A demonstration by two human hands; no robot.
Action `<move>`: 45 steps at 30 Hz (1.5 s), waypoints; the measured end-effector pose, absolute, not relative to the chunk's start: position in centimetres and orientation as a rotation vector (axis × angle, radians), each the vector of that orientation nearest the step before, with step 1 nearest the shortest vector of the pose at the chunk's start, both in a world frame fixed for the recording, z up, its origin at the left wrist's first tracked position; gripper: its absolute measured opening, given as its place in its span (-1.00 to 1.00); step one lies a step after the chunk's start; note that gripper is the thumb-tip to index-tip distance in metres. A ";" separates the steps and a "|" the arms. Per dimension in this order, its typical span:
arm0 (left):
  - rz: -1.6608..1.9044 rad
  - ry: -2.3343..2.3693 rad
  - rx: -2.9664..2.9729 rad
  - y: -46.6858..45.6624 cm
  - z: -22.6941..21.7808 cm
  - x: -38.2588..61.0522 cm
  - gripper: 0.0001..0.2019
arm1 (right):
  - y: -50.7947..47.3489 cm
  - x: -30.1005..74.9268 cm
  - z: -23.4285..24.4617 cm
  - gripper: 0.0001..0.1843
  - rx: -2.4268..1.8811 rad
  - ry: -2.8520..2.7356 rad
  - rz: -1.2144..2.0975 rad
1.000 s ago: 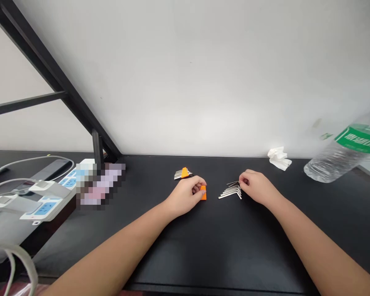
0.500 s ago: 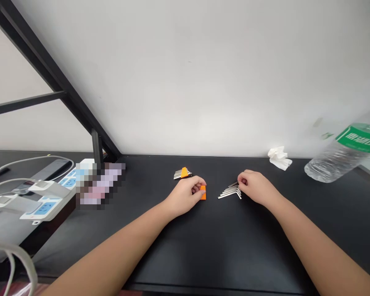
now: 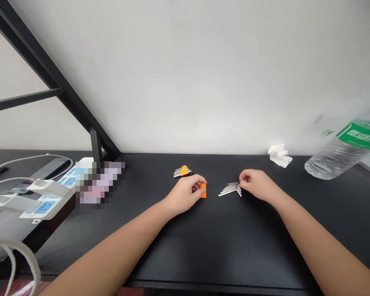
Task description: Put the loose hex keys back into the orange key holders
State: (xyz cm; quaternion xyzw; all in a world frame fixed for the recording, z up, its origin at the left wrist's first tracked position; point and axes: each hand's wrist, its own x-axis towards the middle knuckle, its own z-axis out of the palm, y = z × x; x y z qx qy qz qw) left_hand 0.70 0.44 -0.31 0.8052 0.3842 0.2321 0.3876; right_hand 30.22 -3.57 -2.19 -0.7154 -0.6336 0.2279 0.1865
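Note:
My left hand [image 3: 185, 193] is closed around an orange plastic hex key holder [image 3: 204, 191], resting low on the black desk. Fingers and thumb cover much of the holder. To its right, several silver L-shaped hex keys [image 3: 230, 188] lie fanned side by side, their bent ends toward the right. My right hand [image 3: 253, 182] pinches at the far bent end of this row, on a hex key [image 3: 233, 183] whose tip the fingers hide. Beyond my left hand lies a second orange holder [image 3: 184, 170] with several silver keys in it.
A crumpled white tissue [image 3: 280, 155] lies by the wall. At the right, a clear bottle [image 3: 336, 158] with a green label stands tilted in view. On the left are a white power strip [image 3: 54, 201] with cables, a black frame [image 3: 70, 102] and a blurred-out flat item [image 3: 101, 185].
My right hand has shifted very slightly to the right at the end of the hex keys. The left hand keeps its hold on the orange holder. The camera view has moved slightly.

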 end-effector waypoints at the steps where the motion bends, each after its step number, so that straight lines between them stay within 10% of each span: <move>1: 0.586 0.977 2.051 0.4 -0.3 0.7 -0.87 | -3.6 30.3 -2.2 -0.90 -2.029 -1.775 0.647; 45: 0.561 0.973 2.045 0.4 -0.6 0.7 -0.86 | -3.6 32.6 -2.3 -0.87 -1.885 -1.952 0.677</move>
